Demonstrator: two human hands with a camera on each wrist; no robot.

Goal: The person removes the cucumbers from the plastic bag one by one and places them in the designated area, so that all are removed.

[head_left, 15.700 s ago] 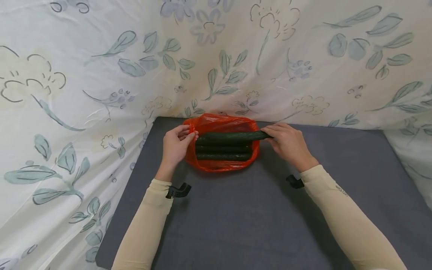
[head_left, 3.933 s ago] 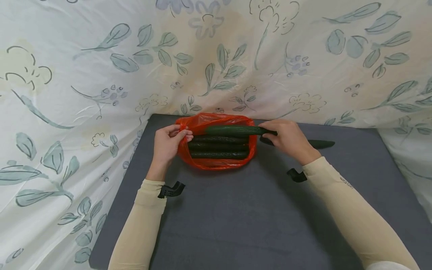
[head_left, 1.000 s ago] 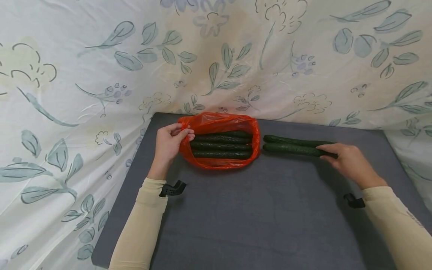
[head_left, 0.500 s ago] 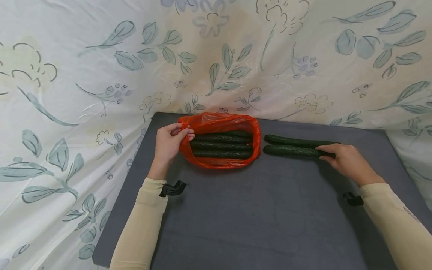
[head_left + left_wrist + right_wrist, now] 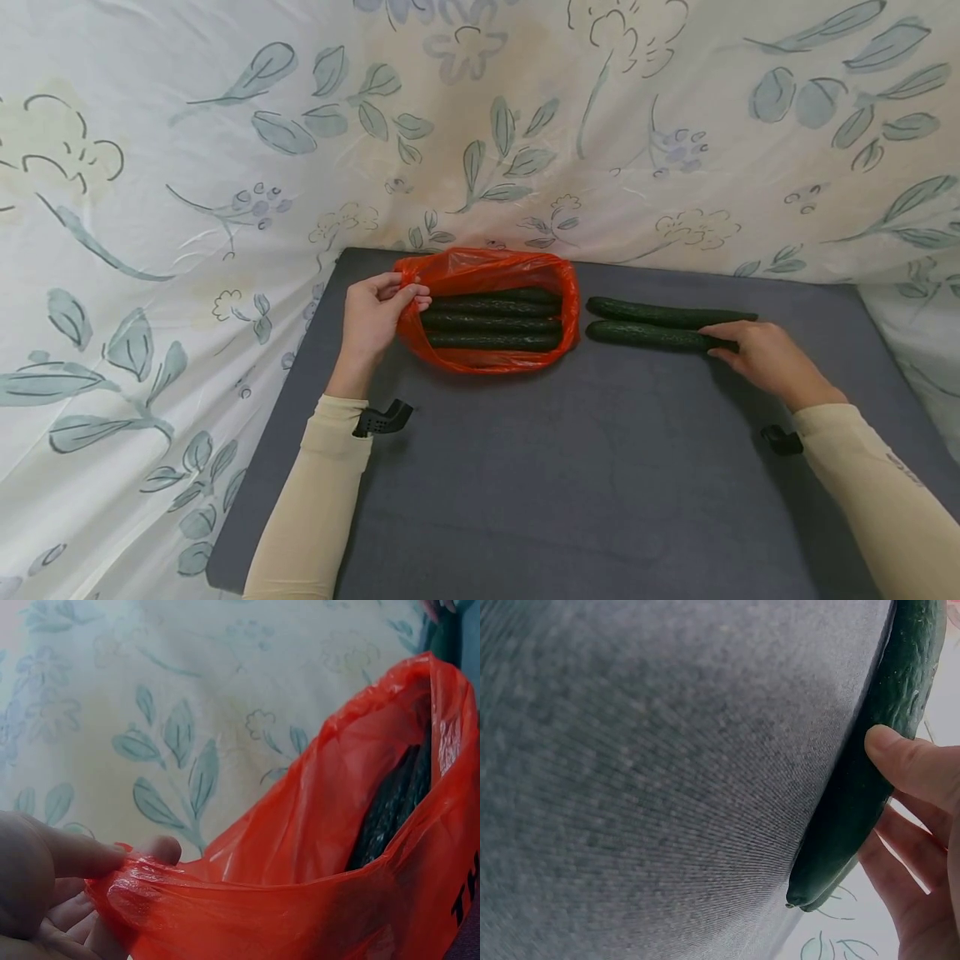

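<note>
A red plastic bag (image 5: 487,362) lies at the back of the table, its mouth spread wide. Inside it, several dark green cucumbers (image 5: 495,323) lie side by side. My left hand (image 5: 373,312) pinches the bag's left rim between thumb and fingers; the left wrist view shows the stretched red film (image 5: 247,911). Right of the bag, two cucumbers lie roughly parallel on the table: a far one (image 5: 667,314) and a near one (image 5: 637,334). My right hand (image 5: 772,358) holds the right end of the near cucumber (image 5: 847,802), thumb on its near side.
The table has a dark grey cover (image 5: 525,483). A pale cloth with leaf and flower prints (image 5: 630,167) hangs along the back and left side, right up to the table edge. A black band (image 5: 382,419) sits on the left wrist.
Earlier, my right hand drew one cucumber out of the bag, then a second. Both now lie right of the bag. Lately the right hand has only shifted slightly left; the left hand keeps its grip.
</note>
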